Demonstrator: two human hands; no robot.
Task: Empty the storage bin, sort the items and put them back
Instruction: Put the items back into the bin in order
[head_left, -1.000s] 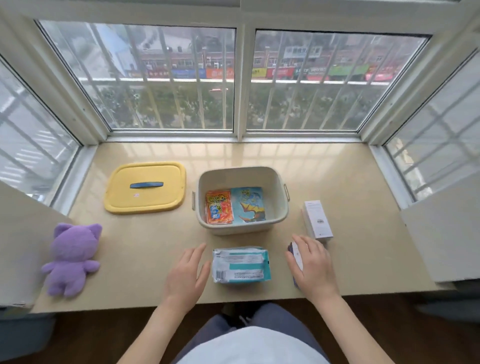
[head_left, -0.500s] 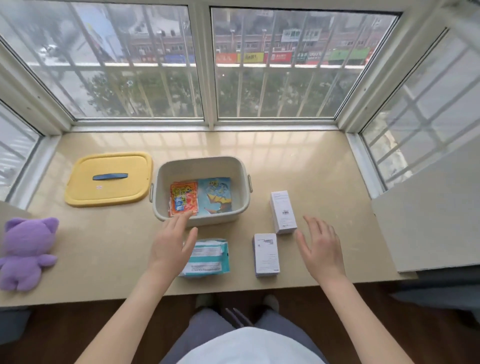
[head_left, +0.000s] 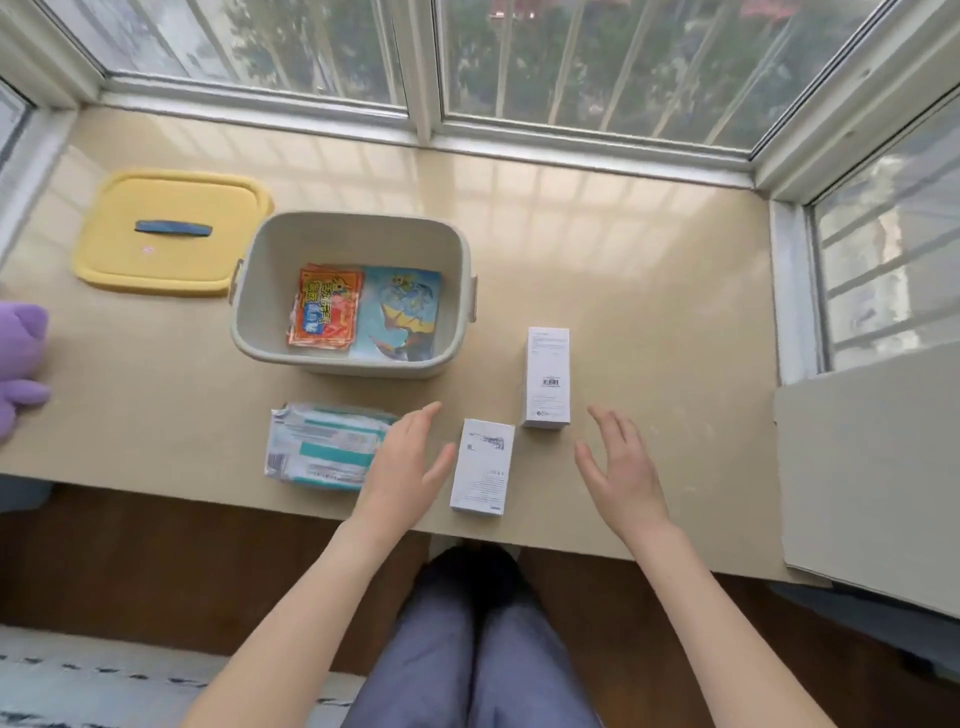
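Empty, spread-fingered left hand (head_left: 410, 467) and right hand (head_left: 621, 470) flank near box (head_left: 483, 466); its long axis points at window (head_left: 571, 62). Left hand nearer.

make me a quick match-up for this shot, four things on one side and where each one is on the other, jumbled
Things:
1. lid
2. orange packet
3. wipes pack
4. plush toy

Places:
a. inside the bin
b. cut off at the left edge of the view
c. flat on the sill, left of the bin
d. on the sill in front of the bin, by the left hand

Pairs: 1-c, 2-a, 3-d, 4-b
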